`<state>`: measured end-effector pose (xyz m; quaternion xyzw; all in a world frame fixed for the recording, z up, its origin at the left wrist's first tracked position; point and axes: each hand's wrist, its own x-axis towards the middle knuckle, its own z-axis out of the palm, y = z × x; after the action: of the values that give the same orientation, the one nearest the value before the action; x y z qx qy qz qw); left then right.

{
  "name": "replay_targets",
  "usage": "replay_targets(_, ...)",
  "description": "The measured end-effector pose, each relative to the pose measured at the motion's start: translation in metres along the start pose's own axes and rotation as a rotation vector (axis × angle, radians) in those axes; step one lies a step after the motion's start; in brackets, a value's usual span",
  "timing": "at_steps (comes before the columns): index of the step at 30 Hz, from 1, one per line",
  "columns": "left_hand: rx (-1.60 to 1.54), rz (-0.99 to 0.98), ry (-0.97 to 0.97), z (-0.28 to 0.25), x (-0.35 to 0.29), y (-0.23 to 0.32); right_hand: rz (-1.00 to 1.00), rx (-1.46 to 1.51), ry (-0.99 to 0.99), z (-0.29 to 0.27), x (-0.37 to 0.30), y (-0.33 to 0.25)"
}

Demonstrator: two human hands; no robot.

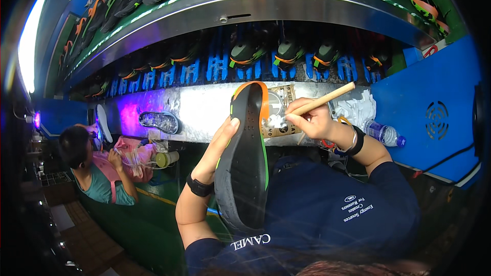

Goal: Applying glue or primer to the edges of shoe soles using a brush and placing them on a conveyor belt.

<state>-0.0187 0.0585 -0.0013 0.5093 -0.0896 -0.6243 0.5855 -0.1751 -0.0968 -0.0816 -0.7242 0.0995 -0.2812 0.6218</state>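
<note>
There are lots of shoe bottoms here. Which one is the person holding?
The big black rubber shoe sole with orange and green edges, gripped upright by the left hand. The other soles sit in the blue racks behind, untouched.

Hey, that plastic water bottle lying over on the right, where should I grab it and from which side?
Grip the water bottle around its clear ribbed middle, coming down from above. It lies on its side, cap toward the blue machine, leaving the top exposed.

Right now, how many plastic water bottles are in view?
1. The clear water bottle lies on its side by the blue cabinet, just past the right hand. More may be hidden behind the shoe sole or in dark corners.
</note>
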Motion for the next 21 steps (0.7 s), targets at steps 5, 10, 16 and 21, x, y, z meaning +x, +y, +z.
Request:
replay_targets(5,0.048,-0.017,-0.014,-0.006,0.009,0.0,0.022,0.06,0.208,-0.004,0.015,0.004)
replay_targets(10,0.309,0.042,-0.098,-0.005,0.018,0.007,-0.098,-0.167,0.173,0.0,0.027,0.002)
replay_targets(16,0.388,0.085,-0.11,0.0,0.026,0.014,-0.033,-0.085,0.088,0.008,0.016,-0.012)
replay_targets(21,0.473,0.16,-0.141,0.002,0.033,0.019,-0.022,0.0,0.026,0.009,0.006,-0.026)
